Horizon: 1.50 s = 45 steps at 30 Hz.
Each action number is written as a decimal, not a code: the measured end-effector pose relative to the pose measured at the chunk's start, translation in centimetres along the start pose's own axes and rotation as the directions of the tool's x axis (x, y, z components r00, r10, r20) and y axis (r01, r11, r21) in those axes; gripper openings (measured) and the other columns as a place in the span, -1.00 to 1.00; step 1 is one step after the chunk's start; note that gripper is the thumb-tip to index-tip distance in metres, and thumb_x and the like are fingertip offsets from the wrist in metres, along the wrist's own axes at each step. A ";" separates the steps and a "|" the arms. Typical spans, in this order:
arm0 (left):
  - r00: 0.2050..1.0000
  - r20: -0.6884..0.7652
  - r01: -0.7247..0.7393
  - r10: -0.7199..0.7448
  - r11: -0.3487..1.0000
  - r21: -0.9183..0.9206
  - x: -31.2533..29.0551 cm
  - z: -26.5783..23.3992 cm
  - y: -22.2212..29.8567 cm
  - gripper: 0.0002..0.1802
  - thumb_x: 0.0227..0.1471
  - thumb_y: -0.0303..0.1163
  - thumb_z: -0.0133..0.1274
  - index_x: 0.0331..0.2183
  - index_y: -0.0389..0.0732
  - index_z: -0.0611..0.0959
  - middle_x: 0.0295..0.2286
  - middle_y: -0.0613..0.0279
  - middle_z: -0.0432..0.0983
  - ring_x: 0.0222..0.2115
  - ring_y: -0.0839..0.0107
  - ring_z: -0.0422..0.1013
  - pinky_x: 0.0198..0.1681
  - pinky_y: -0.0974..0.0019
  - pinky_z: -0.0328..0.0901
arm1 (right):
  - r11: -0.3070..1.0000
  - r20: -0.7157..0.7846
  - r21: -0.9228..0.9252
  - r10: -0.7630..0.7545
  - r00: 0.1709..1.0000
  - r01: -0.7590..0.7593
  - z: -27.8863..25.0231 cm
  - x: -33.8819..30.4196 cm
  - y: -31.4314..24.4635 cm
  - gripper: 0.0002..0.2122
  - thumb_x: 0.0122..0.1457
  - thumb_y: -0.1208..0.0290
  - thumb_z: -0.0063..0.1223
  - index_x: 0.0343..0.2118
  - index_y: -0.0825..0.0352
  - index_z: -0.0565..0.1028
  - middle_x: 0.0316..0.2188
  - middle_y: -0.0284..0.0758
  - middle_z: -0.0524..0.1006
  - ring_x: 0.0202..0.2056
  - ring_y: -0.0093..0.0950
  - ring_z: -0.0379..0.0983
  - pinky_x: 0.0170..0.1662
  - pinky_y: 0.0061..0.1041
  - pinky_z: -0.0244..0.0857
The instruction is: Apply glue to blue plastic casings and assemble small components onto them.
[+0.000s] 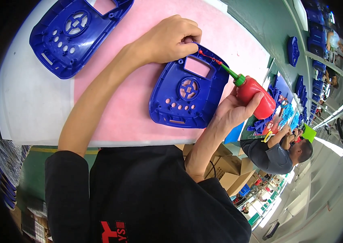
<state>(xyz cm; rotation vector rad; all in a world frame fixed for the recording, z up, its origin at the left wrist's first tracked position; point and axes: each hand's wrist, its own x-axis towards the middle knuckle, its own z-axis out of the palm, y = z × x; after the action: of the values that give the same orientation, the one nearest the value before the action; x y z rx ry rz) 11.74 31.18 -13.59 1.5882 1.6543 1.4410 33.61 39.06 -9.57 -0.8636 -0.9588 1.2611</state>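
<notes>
A blue plastic housing lies in front of me with its ribbed side up; it has a rectangular window, a round grille and a row of small holes. My left hand is closed at its far left edge, with thumb and curled fingers gripping the rim. In my right hand is a red squeeze bottle, tilted so that its green nozzle reaches the housing's far right corner. A thin red line of glue-like material runs along the far edge beside the window, up to the nozzle tip.
Another blue housing lies at the far left of the pink and white covered table. Blue parts and light-blue pieces are heaped to the right, near a seated co-worker. Cardboard boxes stand below the table's right side.
</notes>
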 end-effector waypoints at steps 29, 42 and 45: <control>0.994 -0.088 -0.063 0.063 0.998 0.002 0.2 0.3 -0.2 -0.81 -0.20 -0.40 0.05 -0.61 -0.36 0.51 -0.62 0.02 0.43 -0.58 0.12 0.35 -0.45 0.15 0.25 | 1.000 0.005 0.003 0.013 1.000 -0.013 0.0 0.0 0.0 -0.48 0.17 0.20 0.19 0.04 0.36 0.22 -0.15 -0.10 0.48 -0.16 -0.23 0.49 -0.05 -0.27 0.42; 0.993 -0.086 -0.078 0.078 0.997 0.006 0.2 0.4 -0.2 -0.81 -0.20 -0.39 0.06 -0.61 -0.34 0.51 -0.62 0.05 0.44 -0.57 0.12 0.36 -0.39 0.15 0.26 | 0.998 -0.032 0.026 -0.054 0.998 0.055 0.7 -0.4 -0.4 -0.42 0.16 0.17 0.19 0.06 0.40 0.15 -0.14 -0.03 0.45 -0.13 -0.21 0.49 -0.05 -0.28 0.44; 0.996 -0.072 -0.058 0.057 0.998 -0.003 0.2 0.3 -0.2 -0.81 -0.20 -0.39 0.06 -0.61 -0.33 0.50 -0.62 0.06 0.44 -0.56 0.13 0.36 -0.37 0.16 0.27 | 0.998 -0.024 0.019 -0.054 0.998 0.054 0.4 -0.3 -0.4 -0.41 0.16 0.17 0.19 0.06 0.40 0.14 -0.13 -0.03 0.45 -0.13 -0.20 0.49 -0.05 -0.28 0.45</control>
<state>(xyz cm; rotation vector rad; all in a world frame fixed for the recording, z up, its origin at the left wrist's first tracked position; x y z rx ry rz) 11.90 31.54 -13.77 1.6110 1.6563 1.5470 33.34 38.69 -9.10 -0.8303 -0.9443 1.2099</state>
